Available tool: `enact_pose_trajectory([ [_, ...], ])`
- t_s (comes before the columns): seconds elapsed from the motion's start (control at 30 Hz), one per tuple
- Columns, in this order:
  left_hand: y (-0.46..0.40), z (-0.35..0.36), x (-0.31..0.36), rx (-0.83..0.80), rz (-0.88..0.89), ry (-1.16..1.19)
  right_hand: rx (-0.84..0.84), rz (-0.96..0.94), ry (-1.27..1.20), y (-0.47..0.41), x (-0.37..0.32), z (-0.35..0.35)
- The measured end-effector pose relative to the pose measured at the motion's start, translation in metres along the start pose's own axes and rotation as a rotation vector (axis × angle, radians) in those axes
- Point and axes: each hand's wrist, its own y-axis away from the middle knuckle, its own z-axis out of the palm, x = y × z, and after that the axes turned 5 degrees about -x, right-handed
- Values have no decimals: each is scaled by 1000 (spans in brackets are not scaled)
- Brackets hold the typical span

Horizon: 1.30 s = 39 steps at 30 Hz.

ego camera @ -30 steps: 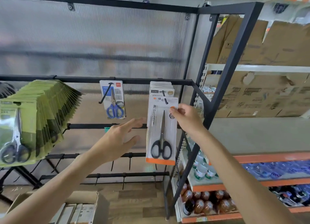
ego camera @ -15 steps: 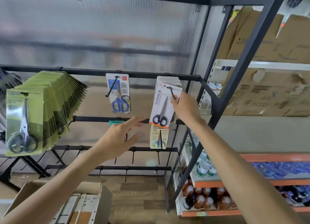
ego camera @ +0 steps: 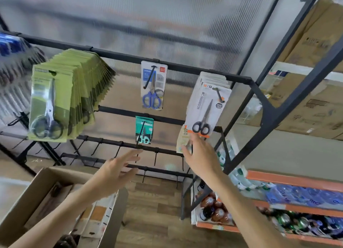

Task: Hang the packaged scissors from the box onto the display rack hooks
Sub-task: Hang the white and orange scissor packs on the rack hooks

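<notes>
White scissors pack (ego camera: pixel 206 106) hung on hook (ego camera: pixel 219 95), right of centre. My right hand (ego camera: pixel 201 155) just below, fingers loose, empty; left hand (ego camera: pixel 116 170) spread, empty, above box (ego camera: pixel 37 195).

Black rack (ego camera: pixel 118 56) w/ hooks: green scissor packs (ego camera: pixel 61 97) at left, blue-handled pack (ego camera: pixel 153 85) mid, white packs (ego camera: pixel 206 106) at right. Right hand (ego camera: pixel 201 156), fingers straight, just below the white packs. Left hand (ego camera: pixel 116 170) spread, holding nothing, above a cardboard box (ego camera: pixel 27 203).

Bare hooks (ego camera: pixel 155 155) on lower rails, open air before them; green packs (ego camera: pixel 61 99) crowding upper left.
</notes>
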Motion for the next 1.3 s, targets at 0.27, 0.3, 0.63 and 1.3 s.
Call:
enact_pose_trajectory([
  [0.27, 99, -4, -83, 73, -201, -66, -422, -213, -1, 27, -93, 108],
  [0.3, 116, -7, -95, 77, -246, -73, -461, -235, -1, 28, -107, 121],
  [0.63, 261, -24, -194, 79, -752, -208, -787, -457, 25, 41, -235, 237],
  [1.3, 194, 42, -432, -258, -865, -99, -1079, -262, 266, 41, -222, 440],
])
